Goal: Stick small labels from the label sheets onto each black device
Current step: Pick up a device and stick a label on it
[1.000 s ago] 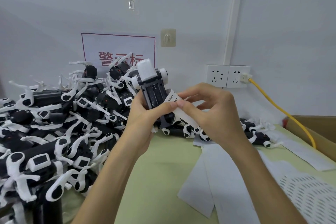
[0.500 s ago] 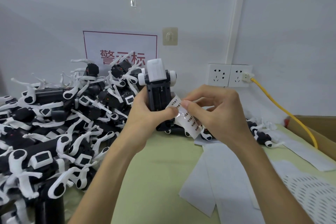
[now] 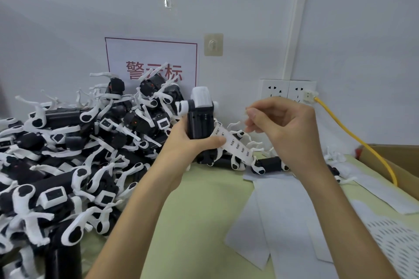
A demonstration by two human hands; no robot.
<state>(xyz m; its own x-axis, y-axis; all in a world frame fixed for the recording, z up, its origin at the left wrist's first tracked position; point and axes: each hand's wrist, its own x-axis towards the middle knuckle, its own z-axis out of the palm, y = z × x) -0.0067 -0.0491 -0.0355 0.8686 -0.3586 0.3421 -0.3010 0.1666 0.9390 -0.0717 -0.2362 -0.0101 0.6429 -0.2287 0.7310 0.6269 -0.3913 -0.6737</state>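
**Item:** black device. Upright in L hand, fingers wrapped round body, white cap up, open bay facing camera.

**Item:** label strip. Clamped under L thumb against device, free end trailing down toward R wrist.

**Item:** R hand. Raised just right of device, not touching it. Thumb + forefinger pinch a pale scrap, prob. a small label; too small to confirm.

**Item:** device pile, left of L arm. Blank sheets, under R forearm.

**Step:** label off strip, not yet applied.

**Next:** bring it to device body, align square, press flat; adhesive may cling to fingertip.
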